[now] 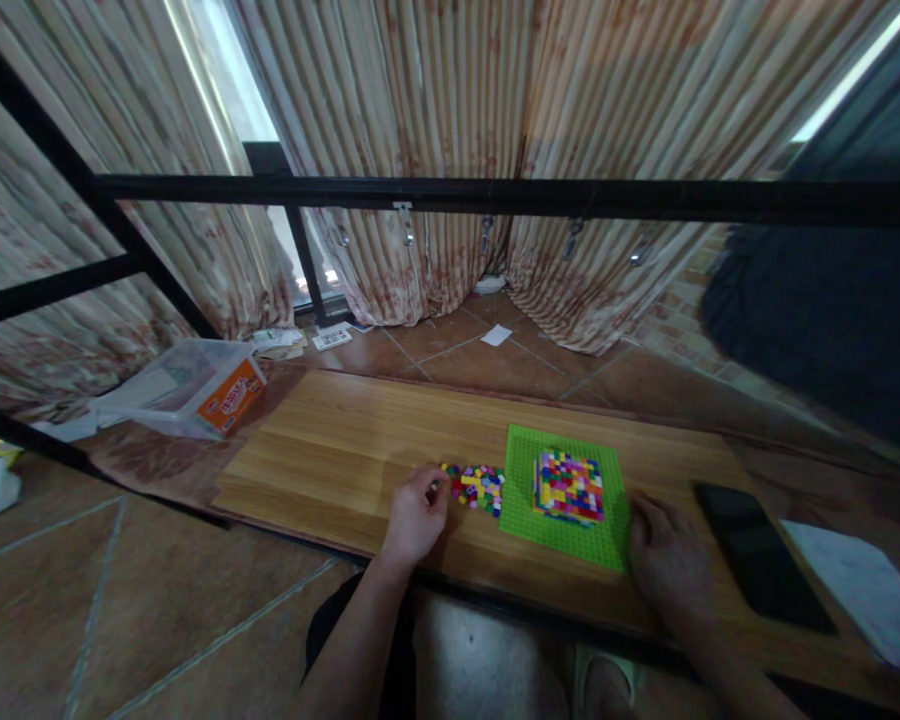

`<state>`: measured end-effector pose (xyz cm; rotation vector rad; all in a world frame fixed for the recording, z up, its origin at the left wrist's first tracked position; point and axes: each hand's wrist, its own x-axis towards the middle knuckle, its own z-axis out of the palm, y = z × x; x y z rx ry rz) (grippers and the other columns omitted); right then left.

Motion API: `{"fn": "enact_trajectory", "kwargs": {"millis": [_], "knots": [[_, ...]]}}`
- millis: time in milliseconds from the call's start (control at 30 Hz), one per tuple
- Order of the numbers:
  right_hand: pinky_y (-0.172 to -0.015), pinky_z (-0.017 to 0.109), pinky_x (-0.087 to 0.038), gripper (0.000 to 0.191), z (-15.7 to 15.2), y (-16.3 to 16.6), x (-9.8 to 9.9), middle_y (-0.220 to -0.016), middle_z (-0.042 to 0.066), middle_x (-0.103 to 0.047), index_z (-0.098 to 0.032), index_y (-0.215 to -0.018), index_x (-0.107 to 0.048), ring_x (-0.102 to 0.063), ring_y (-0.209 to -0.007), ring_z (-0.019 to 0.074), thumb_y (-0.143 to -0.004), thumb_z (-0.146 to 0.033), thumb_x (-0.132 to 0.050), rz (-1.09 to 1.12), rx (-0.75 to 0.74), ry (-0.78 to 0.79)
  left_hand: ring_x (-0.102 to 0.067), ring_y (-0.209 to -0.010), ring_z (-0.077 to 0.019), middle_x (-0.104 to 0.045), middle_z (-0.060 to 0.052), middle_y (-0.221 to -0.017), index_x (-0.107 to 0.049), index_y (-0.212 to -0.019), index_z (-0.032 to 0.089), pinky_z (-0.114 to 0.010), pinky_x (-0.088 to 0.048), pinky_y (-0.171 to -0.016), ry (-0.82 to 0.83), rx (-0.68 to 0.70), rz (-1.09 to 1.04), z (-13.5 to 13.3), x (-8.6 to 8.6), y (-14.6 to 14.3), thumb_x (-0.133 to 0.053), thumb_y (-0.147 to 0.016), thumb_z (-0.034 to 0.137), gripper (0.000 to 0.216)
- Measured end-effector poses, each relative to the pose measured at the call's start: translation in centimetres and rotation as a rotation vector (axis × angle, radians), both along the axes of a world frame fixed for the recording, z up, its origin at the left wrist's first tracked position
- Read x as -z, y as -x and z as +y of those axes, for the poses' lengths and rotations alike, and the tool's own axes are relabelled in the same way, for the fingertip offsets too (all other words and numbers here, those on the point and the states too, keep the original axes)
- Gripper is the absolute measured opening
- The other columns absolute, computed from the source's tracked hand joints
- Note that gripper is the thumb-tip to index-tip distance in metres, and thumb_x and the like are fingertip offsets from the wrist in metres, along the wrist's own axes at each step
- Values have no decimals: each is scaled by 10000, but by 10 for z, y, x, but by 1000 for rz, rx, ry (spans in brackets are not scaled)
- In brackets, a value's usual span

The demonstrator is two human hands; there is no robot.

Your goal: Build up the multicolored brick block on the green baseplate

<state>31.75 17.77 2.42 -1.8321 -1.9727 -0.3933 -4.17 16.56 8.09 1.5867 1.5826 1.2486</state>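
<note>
A bright green studded baseplate [525,500] lies on the wooden table, and a square block of multicoloured toy bricks [568,486] is built up on it. To its left is a loose pile of small coloured bricks [481,488]. My left hand [414,515] is at the left edge of this pile, thumb and fingertips pinched together. A tiny greenish spot shows at the fingertips, too small to make out. My right hand [667,555] lies on the table with its fingers against the right edge of the baseplate, holding nothing that I can see.
A black phone or tablet [761,555] and a white paper [862,580] lie right of my right hand. Beyond the table's left end stands a clear plastic box [187,385] with an orange label. A black metal bar [450,192] crosses in front of the curtains [457,100].
</note>
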Motion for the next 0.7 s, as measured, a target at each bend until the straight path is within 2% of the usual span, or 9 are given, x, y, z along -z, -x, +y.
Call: {"fn": "enact_trajectory", "kwargs": {"millis": [67,167,367,433,533,700], "knots": [[-882,408,-440,339,0,-1,1,-1049,133,-620,-139,-1067,-600,-549,-1001,261,-857,-268,-368,3,5,-10,-588,-818,-162,-635,-30,-845,-637,-753,222,-252,-441,-731,-8,32,70,-2,-1,-2,-526,-774,117,154],[-887,410,-437,332,1,-1,1,-1051,132,-621,-144,-1058,-601,-549,-1006,263,-852,-265,-371,6,-1,-17,-580,-772,-155,-612,-28,-801,-619,-749,215,-253,-442,-713,-14,18,154,-4,-2,-2,-504,-770,90,171],[-888,400,-432,337,1,-1,0,-1045,137,-628,-134,-1047,-603,-552,-1001,269,-844,-260,-365,-9,-15,-20,-599,-784,-166,-621,-42,-898,-627,-882,211,-271,-457,-717,2,-233,178,-3,-2,20,-508,-756,94,209],[-874,399,-435,329,1,0,-1,-1040,138,-627,-146,-1032,-609,-557,-996,271,-841,-263,-368,4,-8,-17,-602,-797,-178,-623,-51,-929,-625,-931,207,-288,-460,-722,44,-267,227,-4,0,27,-521,-764,124,213],[-861,404,-438,321,1,0,-1,-1035,132,-625,-163,-1025,-610,-565,-988,274,-842,-267,-368,20,-1,-16,-595,-883,-205,-627,-66,-992,-617,-994,201,-320,-462,-779,66,-237,311,-4,2,30,-535,-766,149,248],[-873,413,-440,325,1,-1,0,-1034,130,-622,-157,-1039,-602,-557,-996,275,-840,-263,-368,9,-21,-12,-525,-1020,-251,-615,-81,-1102,-616,-1060,208,-371,-415,-894,-37,-168,466,3,3,16,-562,-741,142,330]]}}
